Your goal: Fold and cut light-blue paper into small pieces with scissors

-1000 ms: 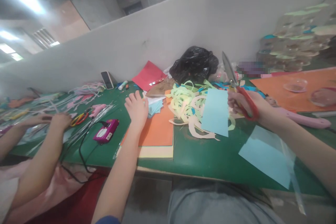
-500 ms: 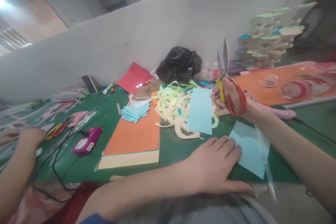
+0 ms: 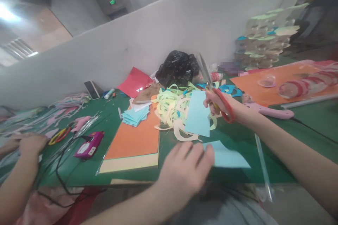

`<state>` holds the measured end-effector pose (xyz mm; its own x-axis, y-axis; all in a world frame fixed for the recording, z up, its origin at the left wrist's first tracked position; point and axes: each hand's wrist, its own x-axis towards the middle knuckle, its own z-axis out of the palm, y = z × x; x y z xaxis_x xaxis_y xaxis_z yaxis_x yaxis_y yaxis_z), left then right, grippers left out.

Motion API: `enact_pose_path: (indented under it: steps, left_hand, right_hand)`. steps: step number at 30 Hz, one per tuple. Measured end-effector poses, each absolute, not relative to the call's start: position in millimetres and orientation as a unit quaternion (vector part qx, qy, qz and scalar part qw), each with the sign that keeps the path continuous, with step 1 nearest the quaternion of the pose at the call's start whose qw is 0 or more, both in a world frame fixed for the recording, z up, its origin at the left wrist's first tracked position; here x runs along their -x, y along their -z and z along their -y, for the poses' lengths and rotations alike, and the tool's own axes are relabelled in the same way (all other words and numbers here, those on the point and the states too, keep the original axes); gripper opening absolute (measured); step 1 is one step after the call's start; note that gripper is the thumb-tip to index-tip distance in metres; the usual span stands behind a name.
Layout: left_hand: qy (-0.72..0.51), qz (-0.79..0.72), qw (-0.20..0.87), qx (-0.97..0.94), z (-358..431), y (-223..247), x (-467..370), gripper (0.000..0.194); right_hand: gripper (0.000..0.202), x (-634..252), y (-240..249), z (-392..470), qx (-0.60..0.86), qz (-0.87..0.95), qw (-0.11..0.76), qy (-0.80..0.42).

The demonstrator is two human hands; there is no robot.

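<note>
My right hand (image 3: pixel 218 104) is wrapped round red-and-yellow scissors (image 3: pixel 207 71), whose blades point up and away. Beneath it lies an upright light blue sheet (image 3: pixel 197 114), beside a heap of pale green and cream paper strips (image 3: pixel 171 105). Nearer the table's front edge, my left hand (image 3: pixel 186 165) has its fingers curled at the left end of a second light blue sheet (image 3: pixel 229 156); its fingertips and thumb are hidden. Several small blue pieces (image 3: pixel 135 115) are stacked on the orange paper (image 3: pixel 132 142) to the left.
At the left, another person's hands (image 3: pixel 31 144) are near yellow-orange scissors (image 3: pixel 60 136) and a purple device (image 3: pixel 89 145) with black cables. A black bag (image 3: pixel 176 68) stands against the wall. On the right are a pink glue gun (image 3: pixel 274 111), a clear tube (image 3: pixel 264 168) and a striped bottle (image 3: pixel 303 86).
My left hand has moved left and its fingers have curled; the near blue sheet has shifted left and turned. My right hand with the scissors has moved left, and the blades look closer together.
</note>
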<state>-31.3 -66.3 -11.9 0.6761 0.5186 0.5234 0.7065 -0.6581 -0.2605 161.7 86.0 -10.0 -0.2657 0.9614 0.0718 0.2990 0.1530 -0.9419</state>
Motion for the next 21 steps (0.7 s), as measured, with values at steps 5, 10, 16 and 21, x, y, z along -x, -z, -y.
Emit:
enact_pose_path:
  steps: [5,10,16,21]
  left_hand:
    - [0.312,0.384,0.266,0.828,-1,-23,61,0.028]
    - [0.381,0.377,0.305,0.787,-55,-23,66,0.033]
    - [0.36,0.385,0.288,0.8,-75,5,60,0.024]
    - [0.324,0.369,0.282,0.824,-78,21,62,0.02]
  right_hand:
    - [0.044,-164,8,-83,0.42,0.674,0.386,-0.47]
    - [0.039,-163,13,-84,0.391,0.662,0.426,-0.476]
    - [0.047,-155,18,-85,0.4,0.628,0.471,-0.473]
    - [0.05,-148,34,-94,0.382,0.601,0.535,-0.454]
